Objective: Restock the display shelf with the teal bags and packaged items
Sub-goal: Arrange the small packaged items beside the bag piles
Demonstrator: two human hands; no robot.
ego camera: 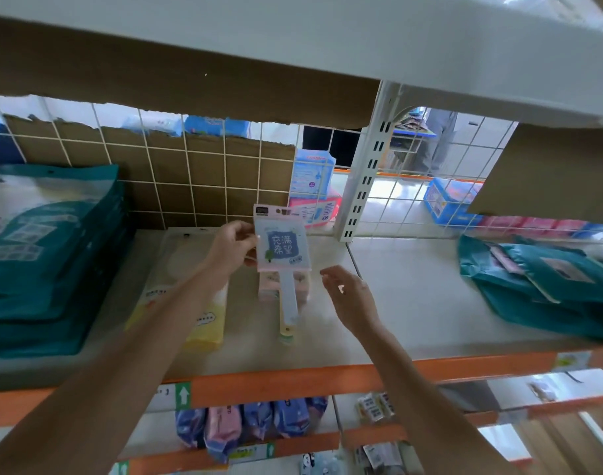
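Note:
My left hand grips the left edge of a packaged fan-shaped item, pale blue and pink with a blue printed panel and a long handle hanging down, held upright above the white shelf. My right hand hovers just right of it, fingers spread, holding nothing. Beneath the held pack lies another pinkish pack on the shelf. A tall stack of teal bags fills the shelf's left end. More teal bags lie spread at the right end.
A flat clear packet with yellow print lies under my left forearm. A wire grid backed by cardboard closes the rear, with a slotted white upright. An upper shelf overhangs. The orange front rail fronts lower shelves of small packs.

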